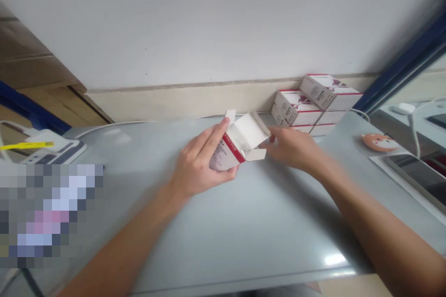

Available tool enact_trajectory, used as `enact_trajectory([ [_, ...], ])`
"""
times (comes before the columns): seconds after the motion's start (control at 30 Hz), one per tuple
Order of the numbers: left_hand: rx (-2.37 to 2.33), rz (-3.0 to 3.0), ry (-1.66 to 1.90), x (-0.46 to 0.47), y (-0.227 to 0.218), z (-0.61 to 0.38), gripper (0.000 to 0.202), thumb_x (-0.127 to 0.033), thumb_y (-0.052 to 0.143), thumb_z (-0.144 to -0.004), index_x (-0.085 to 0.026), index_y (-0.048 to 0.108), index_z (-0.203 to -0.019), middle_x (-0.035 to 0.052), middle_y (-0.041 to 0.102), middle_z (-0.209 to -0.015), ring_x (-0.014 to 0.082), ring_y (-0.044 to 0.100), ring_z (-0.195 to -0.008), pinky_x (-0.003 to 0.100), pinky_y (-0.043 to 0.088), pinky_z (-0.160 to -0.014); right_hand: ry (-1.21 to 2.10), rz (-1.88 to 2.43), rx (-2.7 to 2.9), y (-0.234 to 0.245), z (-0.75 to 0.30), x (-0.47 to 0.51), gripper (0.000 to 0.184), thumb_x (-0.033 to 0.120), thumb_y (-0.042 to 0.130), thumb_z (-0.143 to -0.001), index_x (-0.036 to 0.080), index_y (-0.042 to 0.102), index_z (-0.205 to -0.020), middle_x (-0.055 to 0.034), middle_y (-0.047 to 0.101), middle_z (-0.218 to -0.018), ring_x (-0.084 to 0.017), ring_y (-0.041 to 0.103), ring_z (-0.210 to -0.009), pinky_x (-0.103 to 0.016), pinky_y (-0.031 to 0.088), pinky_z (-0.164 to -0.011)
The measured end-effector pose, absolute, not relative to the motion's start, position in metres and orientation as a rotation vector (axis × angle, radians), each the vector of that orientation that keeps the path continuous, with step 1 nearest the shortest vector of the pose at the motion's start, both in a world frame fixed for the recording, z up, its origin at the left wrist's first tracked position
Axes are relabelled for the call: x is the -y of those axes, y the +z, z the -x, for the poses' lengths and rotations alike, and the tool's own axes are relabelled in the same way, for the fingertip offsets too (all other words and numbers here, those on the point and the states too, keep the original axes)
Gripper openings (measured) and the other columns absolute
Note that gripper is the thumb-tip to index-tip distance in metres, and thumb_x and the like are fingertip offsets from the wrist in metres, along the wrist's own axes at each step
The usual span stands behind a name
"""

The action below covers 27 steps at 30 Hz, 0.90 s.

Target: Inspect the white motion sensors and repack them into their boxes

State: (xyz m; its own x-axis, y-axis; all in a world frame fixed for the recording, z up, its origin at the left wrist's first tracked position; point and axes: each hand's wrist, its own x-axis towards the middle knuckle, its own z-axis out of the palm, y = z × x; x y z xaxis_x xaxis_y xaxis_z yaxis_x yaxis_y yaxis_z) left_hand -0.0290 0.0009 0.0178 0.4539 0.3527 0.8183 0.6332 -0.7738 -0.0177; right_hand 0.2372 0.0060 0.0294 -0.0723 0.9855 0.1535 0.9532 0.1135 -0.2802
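My left hand [202,162] holds an open white carton [226,154] with a red band and the printed letters "TECTOR", its fingers wrapped around the lower part. The carton's flaps stand open, and its white inside shows no clear contents. My right hand [292,148] reaches in from the right, fingertips at or very near the carton's upper flap. It holds nothing. Behind them, several similar white-and-red boxes [308,106] are stacked against the wall.
The hands are over a pale grey table [244,236]. A white device [52,148] with a yellow pen [26,145] lies at the left, beside a pixelated patch [45,213]. At the right are an orange fox-faced object [379,142] and a dark tablet [418,181].
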Motion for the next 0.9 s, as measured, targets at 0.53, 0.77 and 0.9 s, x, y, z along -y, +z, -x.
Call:
enact_trajectory([
  [0.53,1.006,2.541,-1.254,0.001,0.017,0.031,0.098,-0.029,0.079,-0.079,-0.027,0.034,-0.165,0.0104,0.068,-0.141,0.0283,0.073,-0.114,0.038,0.063,-0.098,0.365,0.788,2.191,0.049,-0.203,0.025,0.018,0.032,0.068,-0.1,0.026,0.074,-0.116,-0.0066,0.071,-0.109,-0.022,0.067,-0.096,-0.039,0.058,-0.083],
  [0.77,1.031,2.519,-1.302,-0.002,0.018,0.03,0.096,-0.028,0.078,-0.08,-0.025,0.035,-0.165,0.0117,0.069,-0.138,0.0272,0.072,-0.111,0.037,0.064,-0.092,0.669,0.793,1.811,0.048,-0.208,0.015,0.016,0.042,0.082,-0.091,0.028,0.081,-0.099,-0.0031,0.076,-0.095,-0.02,0.068,-0.086,-0.039,0.057,-0.08],
  [0.9,1.023,2.499,-1.321,-0.002,0.017,0.03,0.096,-0.026,0.08,-0.081,-0.024,0.034,-0.165,0.0122,0.069,-0.137,0.0269,0.072,-0.112,0.037,0.064,-0.092,0.647,0.954,1.53,0.049,-0.227,0.003,0.026,0.051,0.073,-0.096,0.026,0.079,-0.101,-0.0034,0.076,-0.091,-0.019,0.067,-0.077,-0.034,0.053,-0.066],
])
